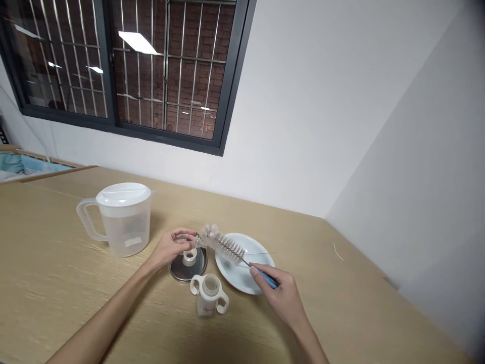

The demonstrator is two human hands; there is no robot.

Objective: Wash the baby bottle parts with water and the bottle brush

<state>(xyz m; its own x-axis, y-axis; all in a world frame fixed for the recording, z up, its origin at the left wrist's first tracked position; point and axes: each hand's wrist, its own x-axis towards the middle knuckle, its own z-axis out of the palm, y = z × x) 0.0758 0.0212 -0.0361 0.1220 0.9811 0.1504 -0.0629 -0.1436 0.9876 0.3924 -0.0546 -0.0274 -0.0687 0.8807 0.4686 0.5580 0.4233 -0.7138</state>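
My right hand is closed around the blue handle of a bottle brush, its pale bristles pointing left over a white plate. My left hand pinches a small clear piece, blurred, close to the brush's tip; whether they touch I cannot tell. Under my left fingers is a round metal dish with a white ring-shaped cap on it. Nearer to me stands a small open baby bottle with two white handles.
A clear plastic pitcher with a white lid stands at the left of the wooden table. A thin pale strip lies at the right. Behind are a white wall and a barred window. Blue items sit in a box at far left.
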